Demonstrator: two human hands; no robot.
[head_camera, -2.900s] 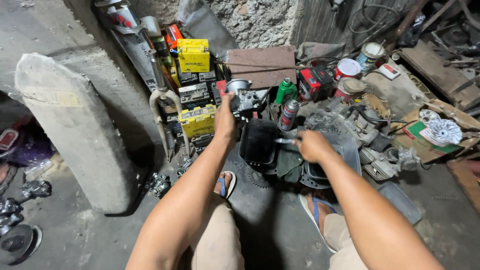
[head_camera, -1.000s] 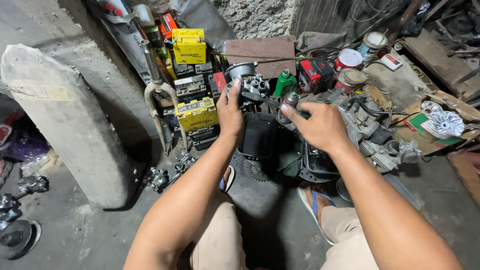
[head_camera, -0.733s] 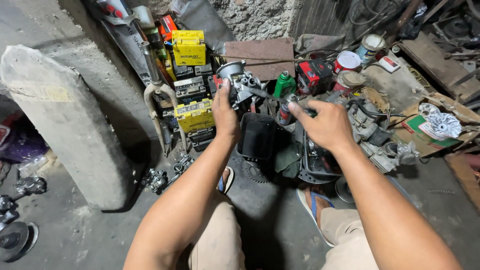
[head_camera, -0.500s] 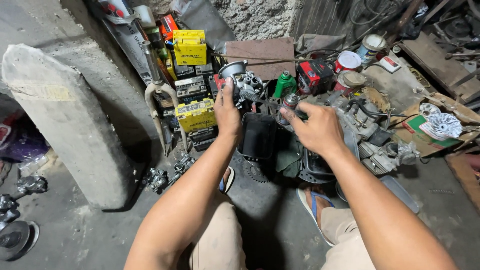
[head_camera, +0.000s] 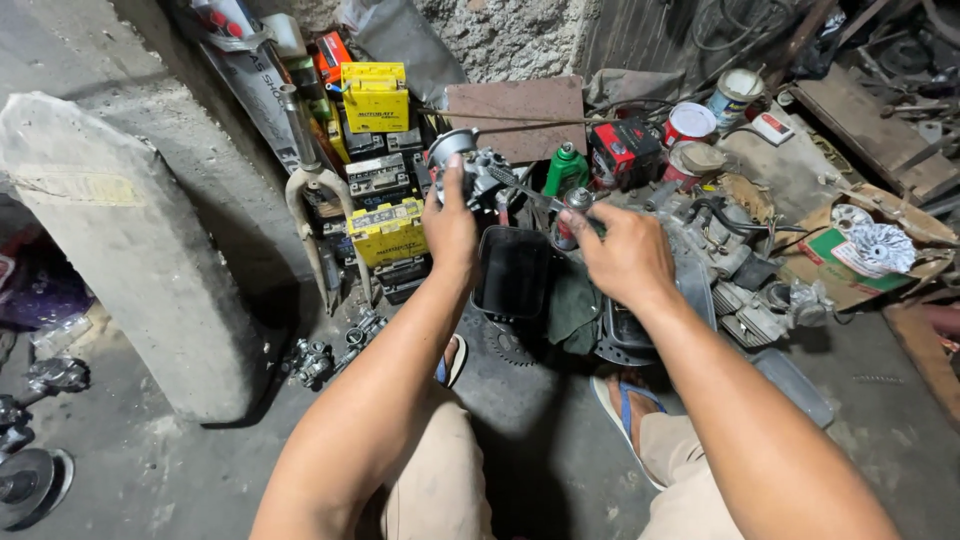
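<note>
**A:** So where are you at with it? From the head view your left hand (head_camera: 450, 225) is clamped on that grey metal part (head_camera: 470, 170), held up in the middle of the frame above the black tub (head_camera: 512, 270). Your right hand (head_camera: 628, 255) has its fingers pinched together on a thin tool (head_camera: 535, 196) whose tip meets the part. I'd say you're mid-job: the part is off whatever it belongs to and in hand, but nothing about it looks finished. Can't tell if anything has come loose, it's too small to see.

**B:** Agreed, I'd call it somewhere in the middle. What's around you, biggest first?

**A:** You're squatting on a bare, stained concrete floor (head_camera: 560, 470), sandals on. Big concrete post (head_camera: 120, 250) leaning at left. Rough stone wall (head_camera: 500, 35) across the top. An engine block (head_camera: 720, 270) sits just right of your right hand. A stack of yellow and black batteries (head_camera: 380, 180) is left of centre, with a fork (head_camera: 310, 200) leaning beside it. Then a red battery (head_camera: 625, 150), paint cans (head_camera: 690, 125) and a green bottle (head_camera: 565, 168) along the top middle, and a white fan wheel (head_camera: 885, 245) on cardboard at the right edge. Loose metal bits (head_camera: 330, 350) lie on the floor lower left of the batteries.
</note>
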